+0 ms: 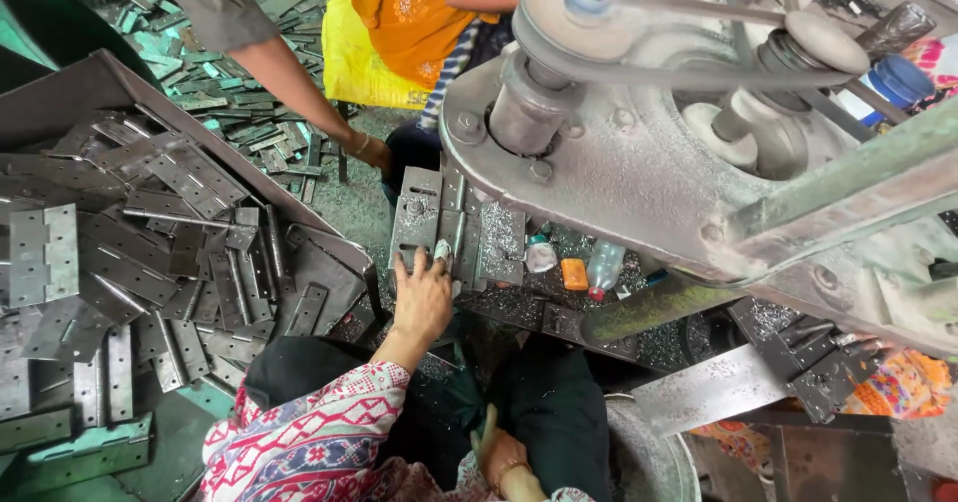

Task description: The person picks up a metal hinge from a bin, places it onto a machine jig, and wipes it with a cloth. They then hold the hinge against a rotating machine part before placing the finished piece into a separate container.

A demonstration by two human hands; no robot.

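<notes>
My left hand (pixel 421 297) reaches forward with its fingers spread on the near end of a grey metal hinge plate (pixel 416 213), holding it flat on the machine's bed (pixel 499 238). One fingertip is wrapped in white tape. Low in view, my right hand (pixel 499 454), with a bangle at the wrist, is closed around a thin greenish lever (pixel 488 424) that rises between my knees. A patterned pink and white sleeve covers my left arm.
A heap of grey hinge plates (pixel 150 252) fills a metal tray at left. A large grey machine with pulley and belt (pixel 639 113) overhangs the bed. Another person in orange reaches a hand (pixel 374 151) toward the bed. Small bottles (pixel 602 265), shavings, and a metal bucket (pixel 659 462) sit nearby.
</notes>
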